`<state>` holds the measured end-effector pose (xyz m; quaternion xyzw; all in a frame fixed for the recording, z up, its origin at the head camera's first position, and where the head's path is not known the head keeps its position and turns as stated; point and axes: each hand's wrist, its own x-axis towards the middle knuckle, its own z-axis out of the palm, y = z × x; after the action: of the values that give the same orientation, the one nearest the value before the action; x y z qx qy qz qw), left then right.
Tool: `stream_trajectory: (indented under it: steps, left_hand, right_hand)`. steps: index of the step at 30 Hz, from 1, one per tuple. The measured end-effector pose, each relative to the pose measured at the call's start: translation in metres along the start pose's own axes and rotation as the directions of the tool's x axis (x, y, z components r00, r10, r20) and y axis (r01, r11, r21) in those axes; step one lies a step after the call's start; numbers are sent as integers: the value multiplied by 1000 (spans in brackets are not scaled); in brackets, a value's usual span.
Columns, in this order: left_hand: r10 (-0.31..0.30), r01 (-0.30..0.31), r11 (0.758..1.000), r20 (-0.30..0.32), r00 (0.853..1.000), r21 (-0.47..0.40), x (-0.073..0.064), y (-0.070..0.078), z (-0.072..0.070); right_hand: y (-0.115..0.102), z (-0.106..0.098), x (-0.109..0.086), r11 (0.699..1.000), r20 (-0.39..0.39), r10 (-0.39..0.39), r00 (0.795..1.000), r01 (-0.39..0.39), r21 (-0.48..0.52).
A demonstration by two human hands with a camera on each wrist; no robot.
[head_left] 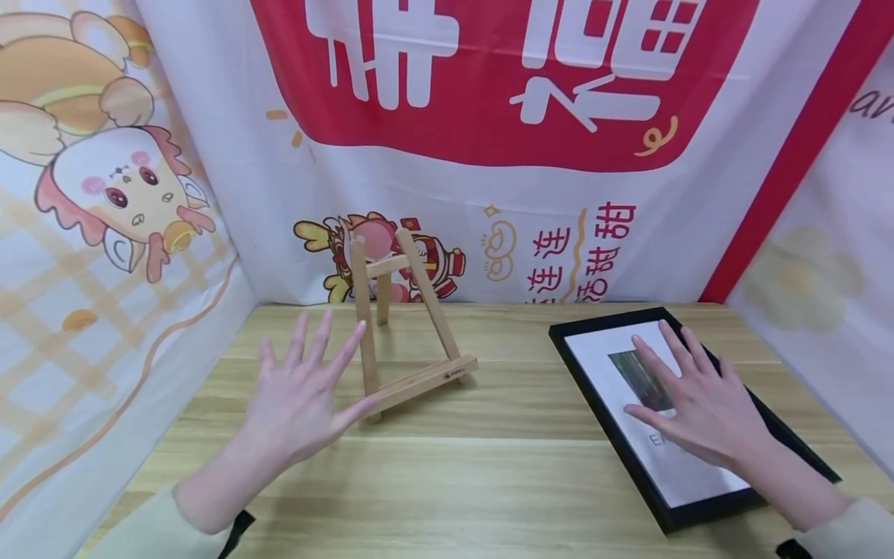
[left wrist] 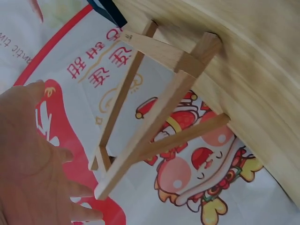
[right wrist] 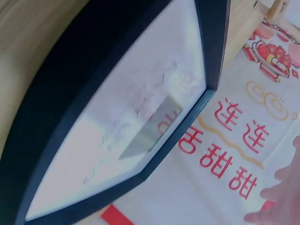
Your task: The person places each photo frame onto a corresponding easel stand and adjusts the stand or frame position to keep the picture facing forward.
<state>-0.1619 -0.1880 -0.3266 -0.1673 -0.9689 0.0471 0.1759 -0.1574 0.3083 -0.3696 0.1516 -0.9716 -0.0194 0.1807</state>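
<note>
A small wooden easel (head_left: 416,380) stands upright on the table, left of the middle. My left hand (head_left: 299,400) is spread in front of it and to its left, holding nothing; whether the thumb touches the easel's ledge I cannot tell. In the left wrist view the easel (left wrist: 161,110) shows beside the hand (left wrist: 42,154), apart from it. A black picture frame (head_left: 615,435) with a white print lies flat at the right. Over it my right hand (head_left: 708,407) is spread with straight fingers and grips nothing. The right wrist view shows the frame (right wrist: 211,47) close up.
The light wood table (head_left: 447,481) ends at a white cloth backdrop (head_left: 230,155) with a red printed panel (head_left: 482,132). Printed cloth sides stand left (head_left: 105,326) and right (head_left: 824,365), the right one close to the picture frame.
</note>
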Motion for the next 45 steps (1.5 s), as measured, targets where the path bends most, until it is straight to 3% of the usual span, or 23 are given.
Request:
stream_trajectory:
  steps: [9,14,17,22,26,30,34,41,45]
  left_hand:
    - [110,-107,989,22,994,-107,34,38,1]
    - [148,-145,969,2,989,-203,49,74,13]
    - [155,-145,958,23,988,-247,57,98,20]
    - [164,-126,933,87,983,-338,65,136,33]
    - [151,-80,909,142,978,-410,72,163,50]
    - [130,-15,880,211,969,-475,78,188,66]
    - [109,54,833,259,960,-551,86,212,77]
    - [38,157,758,282,959,-634,101,253,98]
    - [-34,256,695,325,945,-672,106,272,102]
  right_hand:
    - [37,-3,3,985,122,-39,992,18,169]
    - [60,3,0,955,147,-31,989,-14,296]
    - [72,8,-3,935,190,20,981,-86,345]
    - [97,21,-10,930,145,53,988,-102,353]
    - [120,32,-12,938,86,72,994,-97,332]
    - [138,40,-16,914,70,92,993,-113,390]
    - [150,43,-22,899,116,127,985,-163,407]
    - [163,53,-31,875,233,188,954,-271,402]
    - [170,63,-34,874,212,157,964,-236,424]
